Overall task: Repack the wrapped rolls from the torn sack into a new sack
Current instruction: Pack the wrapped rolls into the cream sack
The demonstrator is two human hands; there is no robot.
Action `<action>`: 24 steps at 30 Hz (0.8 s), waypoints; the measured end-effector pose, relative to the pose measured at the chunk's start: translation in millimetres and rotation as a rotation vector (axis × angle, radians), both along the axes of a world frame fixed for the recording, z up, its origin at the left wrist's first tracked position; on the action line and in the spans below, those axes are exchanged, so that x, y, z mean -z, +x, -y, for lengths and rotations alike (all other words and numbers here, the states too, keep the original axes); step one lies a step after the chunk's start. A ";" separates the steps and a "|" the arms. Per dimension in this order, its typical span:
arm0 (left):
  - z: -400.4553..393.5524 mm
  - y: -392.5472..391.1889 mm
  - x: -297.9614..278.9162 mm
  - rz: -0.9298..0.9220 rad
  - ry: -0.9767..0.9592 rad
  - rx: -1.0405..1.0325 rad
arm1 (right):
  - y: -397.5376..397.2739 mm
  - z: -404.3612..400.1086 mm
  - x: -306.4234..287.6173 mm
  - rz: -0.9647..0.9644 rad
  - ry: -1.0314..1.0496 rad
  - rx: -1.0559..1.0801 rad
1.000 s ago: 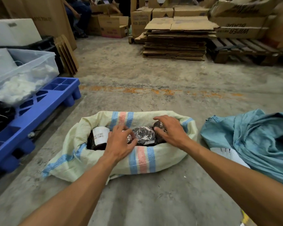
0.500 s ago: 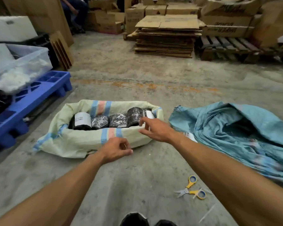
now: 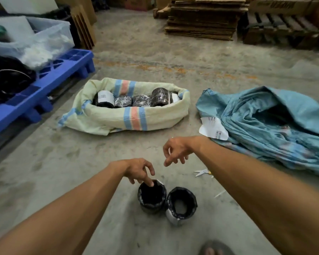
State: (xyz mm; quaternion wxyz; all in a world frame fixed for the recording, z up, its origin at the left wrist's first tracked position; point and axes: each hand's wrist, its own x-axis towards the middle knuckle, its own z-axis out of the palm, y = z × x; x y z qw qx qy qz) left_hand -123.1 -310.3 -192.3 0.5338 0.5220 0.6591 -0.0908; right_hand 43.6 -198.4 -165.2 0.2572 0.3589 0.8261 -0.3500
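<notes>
Head view: both hands, left hand (image 3: 139,170) and right hand (image 3: 175,150), hang loose and empty over two upright wrapped rolls (image 3: 167,203) on the floor, probably dense, slick-filmed, best gripped around their sides.

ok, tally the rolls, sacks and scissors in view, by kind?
Rolls in the striped sack: 5 visible
Rolls on the floor: 2
Sacks: 2, striped and blue
Scissors: 1
Total: 10

Dim, even indoor light, soft shadows, slight motion blur, wide-angle bending at edges.
</notes>
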 end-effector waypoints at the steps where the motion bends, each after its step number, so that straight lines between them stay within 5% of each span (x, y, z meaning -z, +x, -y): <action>1: 1.8 -0.1 3.0 -0.002 0.000 -0.006 | 1.6 5.3 -3.2 0.064 -0.039 0.005; 7: 22.3 -6.6 28.8 0.072 0.136 -0.012 | 27.6 61.1 25.1 0.402 -0.177 0.098; 15: 17.9 -16.7 37.8 0.060 0.359 -0.206 | 61.1 48.4 47.3 0.115 0.058 0.224; 18: 5.9 -31.0 20.6 0.082 0.371 -0.307 | 57.4 31.5 17.9 0.003 0.037 0.302; 24: -37.2 -81.2 -38.4 0.043 0.539 -0.515 | 10.1 -21.7 -53.8 -0.193 0.400 0.371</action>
